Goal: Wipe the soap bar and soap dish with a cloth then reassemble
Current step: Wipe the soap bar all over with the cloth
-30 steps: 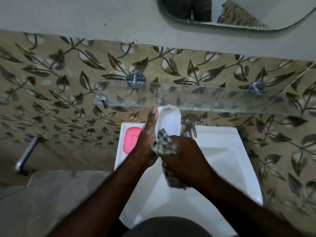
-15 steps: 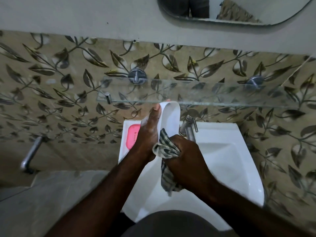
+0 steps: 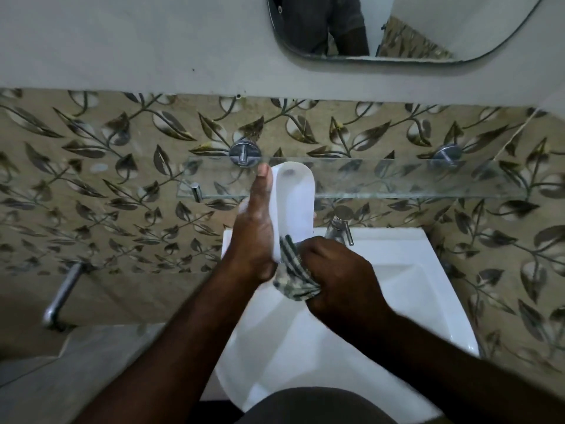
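My left hand (image 3: 253,237) holds a white oval soap dish (image 3: 295,206) upright over the back of the sink, thumb along its left edge. My right hand (image 3: 336,276) grips a bunched checked cloth (image 3: 293,276) pressed against the dish's lower end. The pink soap bar seen earlier on the sink's left ledge is hidden behind my left hand.
The white sink (image 3: 412,286) lies below my hands, with a chrome tap (image 3: 339,224) just right of the dish. A glass shelf (image 3: 397,179) on two metal brackets crosses the leaf-patterned tile wall. A mirror (image 3: 397,26) hangs above. A metal pipe (image 3: 61,298) sticks out at the left.
My hands with the dish and cloth have risen in the view toward the glass shelf. The pink soap bar, visible earlier left of my hand, is now covered.
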The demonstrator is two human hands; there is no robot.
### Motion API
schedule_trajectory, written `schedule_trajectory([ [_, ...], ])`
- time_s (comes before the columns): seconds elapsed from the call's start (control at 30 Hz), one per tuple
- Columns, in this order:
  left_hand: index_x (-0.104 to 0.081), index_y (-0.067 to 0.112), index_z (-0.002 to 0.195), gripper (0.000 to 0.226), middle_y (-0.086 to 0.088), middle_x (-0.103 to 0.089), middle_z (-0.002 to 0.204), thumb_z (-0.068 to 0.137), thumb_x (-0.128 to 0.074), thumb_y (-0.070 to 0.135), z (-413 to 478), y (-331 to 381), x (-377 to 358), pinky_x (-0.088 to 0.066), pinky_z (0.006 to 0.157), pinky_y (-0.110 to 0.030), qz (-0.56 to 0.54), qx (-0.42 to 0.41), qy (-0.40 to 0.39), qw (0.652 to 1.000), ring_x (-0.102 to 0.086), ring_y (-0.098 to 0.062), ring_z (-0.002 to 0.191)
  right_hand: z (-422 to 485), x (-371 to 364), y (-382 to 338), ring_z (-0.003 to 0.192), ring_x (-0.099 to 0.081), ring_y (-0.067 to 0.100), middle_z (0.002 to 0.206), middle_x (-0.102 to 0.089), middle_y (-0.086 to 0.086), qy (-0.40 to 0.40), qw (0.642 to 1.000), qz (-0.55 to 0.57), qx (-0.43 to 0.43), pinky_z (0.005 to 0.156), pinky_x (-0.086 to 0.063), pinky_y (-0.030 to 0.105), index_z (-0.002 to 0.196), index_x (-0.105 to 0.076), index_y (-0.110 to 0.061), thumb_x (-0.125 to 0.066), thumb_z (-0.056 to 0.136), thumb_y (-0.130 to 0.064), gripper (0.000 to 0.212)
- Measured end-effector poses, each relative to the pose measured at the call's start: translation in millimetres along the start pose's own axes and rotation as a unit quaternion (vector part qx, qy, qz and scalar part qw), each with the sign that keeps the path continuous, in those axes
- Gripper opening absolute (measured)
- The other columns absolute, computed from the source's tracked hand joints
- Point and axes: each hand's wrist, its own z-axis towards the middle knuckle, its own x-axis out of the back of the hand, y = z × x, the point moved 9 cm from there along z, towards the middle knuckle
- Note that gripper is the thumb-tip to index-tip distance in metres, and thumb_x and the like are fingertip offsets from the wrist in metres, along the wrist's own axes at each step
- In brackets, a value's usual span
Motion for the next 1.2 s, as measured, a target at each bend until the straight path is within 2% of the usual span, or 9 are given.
schedule_trajectory([
  [0.1,-0.063,0.018,0.124,0.069,-0.016,-0.070,0.105,0.076,-0.056,0.067,7.2,7.5,-11.4,-0.057,0.079,-0.044,-0.042,0.041,-0.047,0.997,-0.067,-0.030,0.088,8.2,3.0,-3.5,0.074,-0.065,0.030,0.090,-0.072,0.003,-0.011,0.994,-0.099,0.049,0.056,-0.051,0.034,0.086,-0.073,-0.011,-0.069,0.070,-0.005,0.018],
  [0.23,-0.070,0.023,0.115,0.066,-0.010,-0.074,0.106,0.069,-0.063,0.069,7.3,10.2,-13.2,-0.057,0.080,-0.039,-0.029,0.015,-0.040,0.999,-0.070,-0.025,0.096,21.5,3.7,5.2,0.065,-0.062,0.019,0.069,-0.063,-0.006,-0.045,0.987,0.109,-0.107,0.056,-0.051,0.038,0.068,-0.064,-0.024,-0.058,0.066,-0.025,0.006],
  [0.3,-0.077,0.033,0.094,0.046,0.007,-0.077,0.085,0.068,-0.065,0.070,8.9,9.8,-8.0,-0.057,0.066,-0.024,-0.008,-0.020,-0.023,1.000,-0.072,-0.008,0.079,28.7,-4.0,13.2,0.064,-0.068,0.016,0.068,-0.070,-0.005,-0.079,0.943,0.260,-0.190,0.063,-0.056,0.040,0.067,-0.068,-0.022,-0.057,0.071,-0.026,0.012],
  [0.37,-0.075,0.032,0.101,0.045,0.005,-0.075,0.081,0.076,-0.061,0.066,4.9,11.3,-16.7,-0.056,0.061,-0.025,-0.025,-0.020,-0.049,0.998,-0.070,-0.009,0.069,35.9,-5.9,15.4,0.068,-0.070,0.030,0.071,-0.073,0.011,-0.095,0.907,0.343,-0.226,0.069,-0.058,0.050,0.071,-0.070,-0.009,-0.060,0.077,-0.011,0.012],
  [0.6,-0.068,0.021,0.114,0.060,-0.018,-0.070,0.109,0.080,-0.055,0.068,1.6,10.3,-29.6,-0.051,0.084,-0.041,0.041,-0.043,-0.073,0.996,-0.067,-0.030,0.097,69.4,17.0,42.9,0.065,-0.068,0.032,0.069,-0.068,0.021,0.027,0.781,0.528,-0.332,0.067,-0.057,0.045,0.073,-0.068,-0.002,-0.058,0.082,0.005,0.015],
  [0.77,-0.064,0.030,0.122,0.053,-0.007,-0.068,0.123,0.086,-0.048,0.065,6.8,32.4,-18.3,-0.052,0.092,-0.034,0.062,-0.098,-0.059,0.992,-0.063,-0.022,0.114,52.1,5.9,18.0,0.086,-0.073,0.035,0.090,-0.075,0.019,-0.023,0.857,0.448,-0.254,0.081,-0.057,0.056,0.095,-0.070,-0.002,-0.060,0.090,-0.003,0.011],
  [0.83,-0.062,0.024,0.125,0.055,-0.011,-0.067,0.122,0.088,-0.047,0.061,4.3,27.2,-23.1,-0.050,0.095,-0.040,0.038,-0.084,-0.067,0.993,-0.062,-0.027,0.115,55.7,9.5,20.1,0.088,-0.073,0.035,0.093,-0.075,0.019,-0.044,0.854,0.452,-0.252,0.084,-0.056,0.055,0.098,-0.071,-0.001,-0.061,0.091,-0.004,0.012],
  [1.03,-0.057,0.000,0.121,0.079,-0.022,-0.064,0.087,0.083,-0.050,0.069,-0.1,11.1,-43.4,-0.052,0.051,-0.029,0.057,-0.037,-0.113,0.991,-0.066,-0.024,0.063,66.1,18.9,46.2,0.081,-0.072,0.033,0.088,-0.073,0.024,0.077,0.715,0.611,-0.331,0.080,-0.059,0.045,0.091,-0.070,0.007,-0.065,0.089,-0.001,0.010],
  [1.2,-0.060,0.007,0.120,0.059,-0.017,-0.071,0.094,0.090,-0.048,0.056,-4.2,12.0,-32.9,-0.052,0.083,-0.054,0.056,-0.089,-0.096,0.990,-0.070,-0.027,0.092,52.5,0.4,47.4,0.091,-0.072,0.037,0.095,-0.073,0.026,0.068,0.680,0.633,-0.363,0.091,-0.054,0.053,0.095,-0.072,0.001,-0.063,0.091,-0.004,0.011],
])
